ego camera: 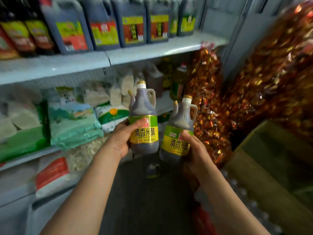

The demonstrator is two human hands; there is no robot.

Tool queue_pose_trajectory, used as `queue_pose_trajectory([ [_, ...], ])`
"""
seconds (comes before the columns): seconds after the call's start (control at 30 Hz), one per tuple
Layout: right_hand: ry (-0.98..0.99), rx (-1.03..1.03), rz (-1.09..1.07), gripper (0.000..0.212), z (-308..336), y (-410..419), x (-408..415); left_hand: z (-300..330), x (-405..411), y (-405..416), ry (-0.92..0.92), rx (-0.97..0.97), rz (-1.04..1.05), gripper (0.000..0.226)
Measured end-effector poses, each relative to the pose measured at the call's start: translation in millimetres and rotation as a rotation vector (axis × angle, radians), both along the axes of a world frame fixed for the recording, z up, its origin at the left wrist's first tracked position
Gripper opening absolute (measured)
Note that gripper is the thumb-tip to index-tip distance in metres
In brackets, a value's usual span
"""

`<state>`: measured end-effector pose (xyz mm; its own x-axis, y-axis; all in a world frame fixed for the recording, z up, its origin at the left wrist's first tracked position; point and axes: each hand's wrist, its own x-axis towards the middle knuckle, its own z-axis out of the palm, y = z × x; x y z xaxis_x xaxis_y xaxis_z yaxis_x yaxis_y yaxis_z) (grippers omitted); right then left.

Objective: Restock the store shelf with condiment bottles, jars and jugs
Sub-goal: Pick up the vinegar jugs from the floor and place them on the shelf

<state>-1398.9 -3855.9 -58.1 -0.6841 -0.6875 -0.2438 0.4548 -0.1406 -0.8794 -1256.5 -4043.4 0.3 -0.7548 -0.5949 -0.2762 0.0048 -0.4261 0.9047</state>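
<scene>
I hold two small dark vinegar bottles with yellow-green labels, gold caps and side handles, in front of the shelves. My left hand (122,136) grips the left bottle (143,116) around its label, upright. My right hand (191,148) grips the right bottle (182,122) low on its label, tilted slightly to the right. Both bottles are in the air, apart from each other and below the upper shelf (152,51), where large dark jugs (100,24) stand in a row.
Bags of rice and noodles (72,122) fill the middle shelf at left. Oil bottles (177,80) stand further back. Hanging bags of wrapped candy (208,102) crowd the right side. A cardboard box (271,160) sits at lower right. The floor below is dark.
</scene>
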Motion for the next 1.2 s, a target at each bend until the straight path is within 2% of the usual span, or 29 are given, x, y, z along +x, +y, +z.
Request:
queue_pose_trajectory([
  [0.07, 0.049, -0.067, 0.016, 0.084, 37, -18, -22, 40, -14, -15, 0.052, -0.042, 0.029, 0.095],
  [0.17, 0.11, -0.121, 0.033, 0.076, 75, -51, -54, 81, -36, -48, 0.107, -0.082, 0.047, 0.071],
  [0.2, 0.128, -0.125, 0.024, 0.072, 85, -64, -65, 91, -46, -61, 0.125, -0.086, 0.055, 0.073],
  [0.3, 0.174, -0.119, 0.005, 0.069, 109, -105, -100, 112, -81, -104, 0.159, -0.107, 0.048, 0.1],
  [0.47, 0.247, -0.14, -0.007, 0.077, 139, -171, -166, 140, -150, -175, 0.225, -0.155, 0.056, 0.075],
  [0.57, 0.257, -0.143, -0.068, 0.072, 149, -206, -203, 148, -190, -212, 0.253, -0.207, 0.051, 0.067],
  [0.67, 0.221, -0.17, -0.065, 0.062, 145, -232, -237, 149, -223, -240, 0.26, -0.23, 0.065, 0.071],
  [0.8, 0.192, -0.17, -0.045, 0.071, 139, -248, -283, 143, -263, -258, 0.269, -0.233, 0.084, 0.096],
  [0.93, 0.229, -0.175, -0.017, 0.08, 145, -271, -331, 133, -301, -270, 0.276, -0.25, 0.145, 0.087],
  [1.03, 0.239, -0.159, 0.024, 0.081, 155, -284, -375, 126, -335, -276, 0.268, -0.249, 0.191, 0.091],
  [1.2, 0.226, -0.162, 0.09, 0.059, 166, -298, -450, 117, -400, -280, 0.285, -0.239, 0.221, 0.101],
])
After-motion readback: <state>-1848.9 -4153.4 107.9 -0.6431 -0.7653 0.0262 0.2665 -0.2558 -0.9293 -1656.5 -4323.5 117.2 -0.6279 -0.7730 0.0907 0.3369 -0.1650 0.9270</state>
